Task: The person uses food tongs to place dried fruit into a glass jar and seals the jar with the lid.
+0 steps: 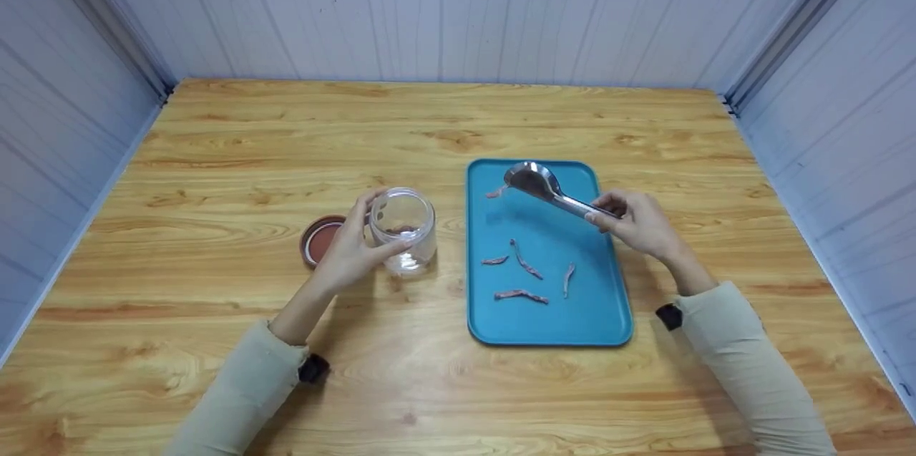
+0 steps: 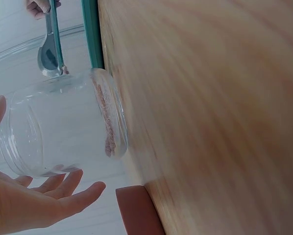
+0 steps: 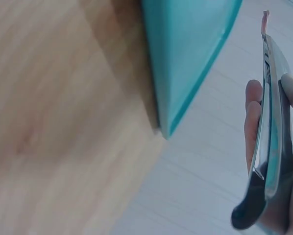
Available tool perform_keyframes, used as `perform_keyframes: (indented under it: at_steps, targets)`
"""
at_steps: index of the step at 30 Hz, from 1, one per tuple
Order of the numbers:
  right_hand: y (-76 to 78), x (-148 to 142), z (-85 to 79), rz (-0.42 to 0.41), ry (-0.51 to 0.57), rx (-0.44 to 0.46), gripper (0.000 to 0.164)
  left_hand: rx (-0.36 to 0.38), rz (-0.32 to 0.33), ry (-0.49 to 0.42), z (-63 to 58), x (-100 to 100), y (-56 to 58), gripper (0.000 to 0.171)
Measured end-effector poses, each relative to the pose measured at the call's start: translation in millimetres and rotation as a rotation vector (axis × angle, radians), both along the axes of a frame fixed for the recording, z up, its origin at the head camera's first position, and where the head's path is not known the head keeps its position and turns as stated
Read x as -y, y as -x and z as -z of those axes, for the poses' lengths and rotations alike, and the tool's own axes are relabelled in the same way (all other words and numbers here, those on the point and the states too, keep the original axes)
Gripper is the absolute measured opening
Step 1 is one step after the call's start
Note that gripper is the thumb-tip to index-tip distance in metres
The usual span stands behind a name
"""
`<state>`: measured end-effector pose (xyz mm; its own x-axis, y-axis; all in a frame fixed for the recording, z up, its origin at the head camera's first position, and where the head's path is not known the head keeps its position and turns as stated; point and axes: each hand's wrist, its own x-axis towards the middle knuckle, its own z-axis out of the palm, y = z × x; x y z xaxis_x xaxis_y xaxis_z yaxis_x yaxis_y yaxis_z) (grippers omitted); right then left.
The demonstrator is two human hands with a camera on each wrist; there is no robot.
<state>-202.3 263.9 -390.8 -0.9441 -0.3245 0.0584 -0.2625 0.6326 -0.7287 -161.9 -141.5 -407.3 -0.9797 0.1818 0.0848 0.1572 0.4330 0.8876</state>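
My left hand [image 1: 351, 248] holds a clear jar [image 1: 418, 248], thumb on one side and fingers on the other. The jar has no lid on, and reddish-brown strips [image 2: 106, 117] lie at its bottom. With my right hand [image 1: 637, 221] I grip metal tongs [image 1: 565, 202] by the handle, above the blue tray [image 1: 551, 331]. Their tips pinch one thin reddish strip [image 3: 265, 22], which sticks out past the ends. Several similar dried-looking strips [image 1: 521, 296] are scattered on the tray below.
A reddish-brown lid [image 1: 320, 241] lies on the wooden table [image 1: 401, 399] just left of the jar, partly behind my left hand. The tray has a low raised rim. Pale panelled walls [image 1: 472, 12] stand behind the table and at both sides.
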Motion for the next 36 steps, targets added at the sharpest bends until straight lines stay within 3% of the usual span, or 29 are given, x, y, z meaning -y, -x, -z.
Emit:
perform_keyframes:
  at_steps: [8,16,28,36]
  targets:
    - [-10.8,1.4,-20.8,-0.026,-0.016,-0.116,0.021,-0.006,0.014,0.000,-0.1,0.8,0.2,0.083]
    - [-33.8,24.5,-57.1,-0.062,0.007,-0.196,0.013,0.000,0.012,0.002,-0.7,0.5,-0.1,0.083]
    - [-23.2,37.9,-40.4,-0.136,0.066,-0.258,0.013,-0.007,0.014,-0.017,1.0,0.1,1.2,0.082]
    - [-45.7,79.2,-67.5,-0.178,0.080,-0.269,0.007,0.004,0.021,-0.030,-5.9,-1.4,-3.3,0.080]
